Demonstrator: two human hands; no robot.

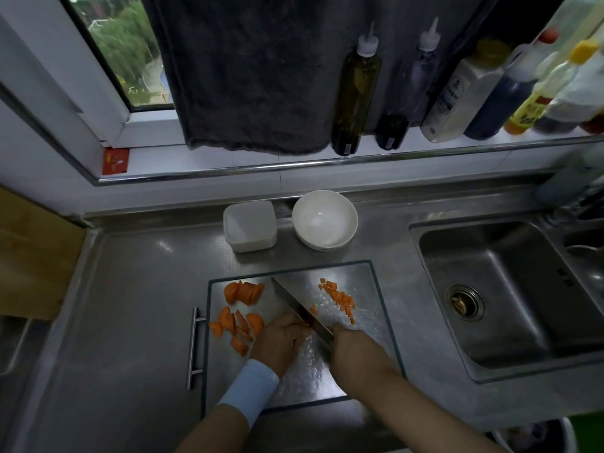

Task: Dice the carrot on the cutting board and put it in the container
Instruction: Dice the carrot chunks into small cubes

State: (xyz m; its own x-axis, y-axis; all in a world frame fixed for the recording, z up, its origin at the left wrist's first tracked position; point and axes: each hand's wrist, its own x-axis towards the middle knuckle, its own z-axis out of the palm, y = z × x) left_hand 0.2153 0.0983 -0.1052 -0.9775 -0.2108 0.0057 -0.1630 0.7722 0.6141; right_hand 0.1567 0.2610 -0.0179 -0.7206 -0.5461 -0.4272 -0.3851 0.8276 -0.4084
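So you're working on a stainless steel bench [130,305] that runs under a window [124,44], with a dark towel [245,76] hanging over most of the glass and a row of bottles [457,93] lined up along the sill [228,158]. The cutting board [359,279] sits flat in the middle of the bench, just left of the sink [510,289], and it has a metal bar handle [194,348] on its left edge. Your right hand [349,341] is wrapped round the grip of the knife [300,308], with the blade angled away from you across the board. Your left hand [281,338] is curled knuckles-up right against the blade's left side, but I can't tell whether there's anything under those fingers. There's a light blue wristband [250,387] on that arm. The big carrot chunks [242,308] are piled on the left part of the board, and the diced carrot [340,297] is scattered on the right side of the blade. The square white container [250,225] sits behind the board near the back wall, with a white bowl [324,219] just beside it on the right.
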